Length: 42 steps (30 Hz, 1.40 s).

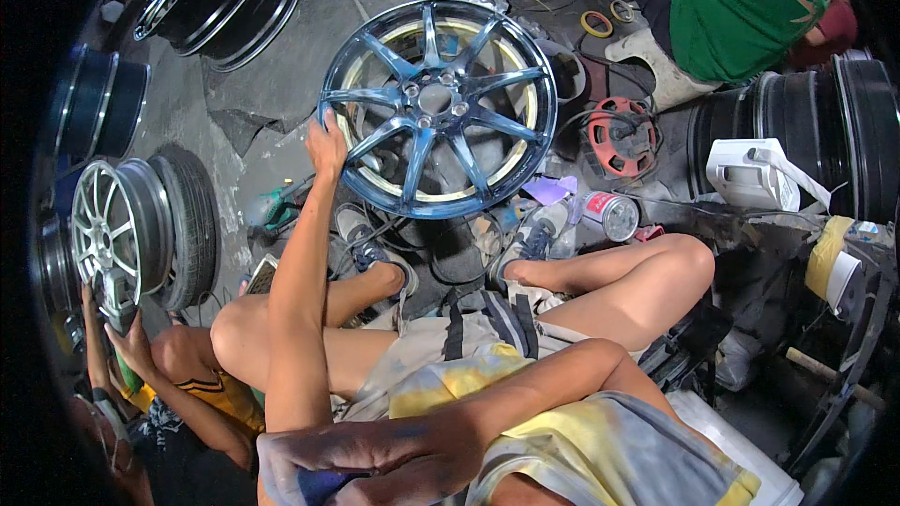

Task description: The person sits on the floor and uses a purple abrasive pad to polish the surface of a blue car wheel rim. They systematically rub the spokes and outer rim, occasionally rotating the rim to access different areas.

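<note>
A blue, multi-spoked wheel rim [421, 156] is tilted up in front of my shins, its spoke face toward me. Fingers of my left hand [327, 142] are wrapped around its left edge. Across my chest lies my right forearm, bringing my right hand [366, 459] close at the bottom of the view. Its fingers are curled and smeared dark. A dark blue patch shows within the curl, but I cannot make out what it is. The right hand is well apart from the rim.
A co-worker at the left handles a silver rim [105, 225] beside a tire [187, 225]. Another person in a green shirt [741, 9] is at the far right. A red cable reel [621, 137], a can [614, 215] and a white boxy device [753, 173] stand to the right. Black rims [225, 9] lie far left.
</note>
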### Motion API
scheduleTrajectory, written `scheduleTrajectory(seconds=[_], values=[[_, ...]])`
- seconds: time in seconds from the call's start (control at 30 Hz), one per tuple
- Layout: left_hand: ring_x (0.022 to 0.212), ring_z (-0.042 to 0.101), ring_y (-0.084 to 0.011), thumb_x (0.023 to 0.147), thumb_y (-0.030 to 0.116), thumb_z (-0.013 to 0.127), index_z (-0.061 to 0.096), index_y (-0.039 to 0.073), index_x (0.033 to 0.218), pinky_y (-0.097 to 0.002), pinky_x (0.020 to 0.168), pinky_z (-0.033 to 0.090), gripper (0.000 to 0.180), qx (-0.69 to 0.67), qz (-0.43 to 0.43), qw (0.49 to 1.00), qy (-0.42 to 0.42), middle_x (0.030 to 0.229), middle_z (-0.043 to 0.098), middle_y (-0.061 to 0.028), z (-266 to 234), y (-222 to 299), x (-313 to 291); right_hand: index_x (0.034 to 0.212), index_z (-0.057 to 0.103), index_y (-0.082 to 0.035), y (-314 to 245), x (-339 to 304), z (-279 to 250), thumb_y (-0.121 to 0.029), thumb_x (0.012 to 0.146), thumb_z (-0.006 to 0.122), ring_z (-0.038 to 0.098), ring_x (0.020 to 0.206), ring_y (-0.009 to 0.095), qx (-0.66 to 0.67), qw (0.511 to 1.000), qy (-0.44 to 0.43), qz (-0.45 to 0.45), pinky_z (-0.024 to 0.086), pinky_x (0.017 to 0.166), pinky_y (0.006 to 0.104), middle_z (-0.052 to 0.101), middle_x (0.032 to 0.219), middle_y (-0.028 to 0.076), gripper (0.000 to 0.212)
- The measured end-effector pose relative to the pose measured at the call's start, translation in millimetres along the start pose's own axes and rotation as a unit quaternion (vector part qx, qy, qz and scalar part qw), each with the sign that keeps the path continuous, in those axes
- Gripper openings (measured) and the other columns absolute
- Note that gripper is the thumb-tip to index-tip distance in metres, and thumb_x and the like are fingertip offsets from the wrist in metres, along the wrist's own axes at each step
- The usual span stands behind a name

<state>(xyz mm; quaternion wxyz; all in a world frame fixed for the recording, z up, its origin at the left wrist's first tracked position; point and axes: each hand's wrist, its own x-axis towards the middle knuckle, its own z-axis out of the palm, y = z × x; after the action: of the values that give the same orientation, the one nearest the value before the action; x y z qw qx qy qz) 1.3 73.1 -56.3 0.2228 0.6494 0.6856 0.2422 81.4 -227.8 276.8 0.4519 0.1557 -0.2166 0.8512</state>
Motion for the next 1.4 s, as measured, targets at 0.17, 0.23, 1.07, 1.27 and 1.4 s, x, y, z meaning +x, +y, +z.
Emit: scheduleTrajectory(seconds=[0.17,0.23,1.07,1.27,1.4], values=[[0.114,0.057,-0.0521,0.101,0.049,0.046,0.06,-0.01,0.118,-0.0532,0.098,0.043,0.062,0.014,-0.008,1.0,-0.013,0.117,0.061,-0.0371,-5.4,0.9,-4.6,0.106,0.048,-0.007,18.4,6.8,-14.4,-0.03,0.101,0.055,0.044,0.082,0.009,-0.068,0.996,0.032,-0.056,0.038,0.075,0.0237,0.047,0.092,0.0,0.025],[0.11,0.059,-0.0527,0.1,0.048,0.047,0.06,-0.009,0.118,-0.0542,0.096,0.045,0.061,0.019,0.003,1.0,-0.004,0.112,0.063,-0.0368,-6.6,1.8,-5.0,0.103,0.048,-0.005,18.5,6.0,-19.6,-0.024,0.1,0.054,0.049,0.08,0.009,-0.061,0.995,0.051,-0.064,0.043,0.075,0.0244,0.05,0.089,0.002,0.02],[0.11,0.058,-0.0551,0.1,0.051,0.044,0.056,-0.007,0.121,-0.0573,0.095,0.044,0.063,0.02,0.0,1.0,-0.014,0.111,0.063,-0.0385,-4.3,3.3,-5.9,0.102,0.051,-0.006,13.6,-5.3,-39.0,-0.033,0.104,0.053,0.054,0.091,0.013,-0.168,0.984,0.045,-0.043,0.04,0.083,0.0282,0.05,0.097,0.003,0.027],[0.107,0.063,-0.0507,0.101,0.055,0.038,0.05,-0.005,0.132,-0.0549,0.097,0.047,0.068,0.257,0.041,0.945,-0.199,0.12,0.064,-0.033,-30.9,-52.9,41.0,0.103,0.066,-0.002,-91.1,-117.0,-123.6,-0.006,0.09,0.066,0.063,0.095,0.02,-0.702,0.602,0.38,0.017,0.051,0.085,0.032,0.063,0.101,0.009,0.014],[0.098,0.068,-0.0447,0.101,0.057,0.043,0.069,-0.004,0.099,-0.0518,0.086,0.053,0.066,0.404,0.289,0.77,-0.4,0.098,0.071,-0.0274,-113.0,49.6,36.9,0.106,0.072,-0.002,-159.0,-206.2,-164.9,0.003,0.08,0.065,0.062,0.093,0.028,-0.909,0.226,0.336,0.097,0.052,0.081,0.0354,0.066,0.099,0.01,0.028]])
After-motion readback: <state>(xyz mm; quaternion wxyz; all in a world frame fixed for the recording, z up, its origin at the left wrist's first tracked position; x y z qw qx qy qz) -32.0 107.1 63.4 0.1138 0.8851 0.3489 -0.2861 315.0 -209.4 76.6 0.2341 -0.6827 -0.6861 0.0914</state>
